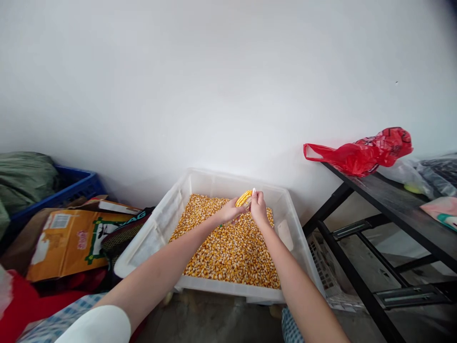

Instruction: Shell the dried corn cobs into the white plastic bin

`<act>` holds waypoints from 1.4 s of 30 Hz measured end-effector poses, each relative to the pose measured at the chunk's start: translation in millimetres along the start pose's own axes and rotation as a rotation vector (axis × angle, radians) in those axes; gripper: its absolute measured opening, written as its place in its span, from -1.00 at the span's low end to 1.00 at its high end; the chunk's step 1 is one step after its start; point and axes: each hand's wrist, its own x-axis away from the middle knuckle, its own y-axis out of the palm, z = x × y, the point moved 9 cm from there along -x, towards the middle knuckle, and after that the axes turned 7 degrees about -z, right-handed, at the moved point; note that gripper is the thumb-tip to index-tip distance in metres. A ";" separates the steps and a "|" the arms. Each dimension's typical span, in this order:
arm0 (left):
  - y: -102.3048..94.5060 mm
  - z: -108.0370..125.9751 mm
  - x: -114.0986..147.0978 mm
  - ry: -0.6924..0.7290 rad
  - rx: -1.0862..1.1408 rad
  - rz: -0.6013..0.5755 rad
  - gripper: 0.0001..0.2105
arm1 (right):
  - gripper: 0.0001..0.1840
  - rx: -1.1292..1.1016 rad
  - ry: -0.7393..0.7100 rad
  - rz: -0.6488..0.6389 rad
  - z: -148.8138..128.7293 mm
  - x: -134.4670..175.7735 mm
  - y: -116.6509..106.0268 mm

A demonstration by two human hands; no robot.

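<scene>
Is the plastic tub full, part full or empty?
Part full: loose corn kernels spread inside the tub, whose back wall shows above them.

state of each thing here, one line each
Corn cob: partly shelled
Left hand: closed on the corn cob
Right hand: closed on the corn cob
Corn kernels: loose, heaped
Plastic bin: open, partly filled
Red plastic bag: crumpled
Cardboard box: scuffed, tilted
Blue crate: partly covered
Black table: upright, loaded
</scene>
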 end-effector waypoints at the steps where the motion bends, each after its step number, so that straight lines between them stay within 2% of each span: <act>1: -0.5 -0.7 -0.4 0.000 -0.010 0.012 -0.73 | -0.57 0.011 0.004 0.006 -0.6 0.4 -0.6; 6: -0.7 -1.7 -0.3 -0.012 -0.078 0.035 -0.67 | -0.56 0.049 0.026 0.024 -2.5 2.0 -3.4; 11: -7.5 15.3 8.7 0.051 -0.338 0.138 -0.63 | -0.53 -0.080 0.067 0.103 4.9 0.7 -12.2; 13: -9.5 22.1 11.7 0.082 -0.431 0.183 -0.64 | -0.50 -0.210 0.105 0.070 10.9 -1.6 -9.6; 17: -12.4 21.7 10.4 0.088 -0.518 0.225 -0.67 | -0.44 -0.407 0.195 -0.079 18.5 -3.4 8.4; 20: -15.7 12.5 7.2 0.050 -0.480 0.244 -0.67 | -0.48 -0.322 0.153 -0.106 13.1 -3.1 13.5; 25: -2.2 -4.5 2.9 -0.012 -0.182 0.110 -0.63 | -0.52 -0.062 0.022 -0.083 -0.1 -0.2 9.2; 28: 2.9 -6.2 3.5 -0.015 -0.109 0.085 -0.64 | -0.51 0.029 0.004 -0.099 -0.8 1.2 8.2; 31: 2.2 -6.0 3.3 -0.012 -0.086 0.088 -0.65 | -0.51 0.034 0.001 -0.130 0.5 0.5 9.7; 36: -3.9 -4.3 -0.1 -0.003 0.029 0.098 -0.67 | -0.54 -0.098 -0.052 -0.137 -6.9 -2.1 7.6; 39: -7.4 -3.0 0.0 -0.009 -0.053 0.119 -0.68 | -0.51 -0.185 -0.025 -0.136 -8.0 -1.9 7.3; 42: -10.2 2.1 3.6 0.009 -0.324 0.172 -0.70 | -0.51 -0.243 0.064 -0.118 -0.1 -0.3 9.3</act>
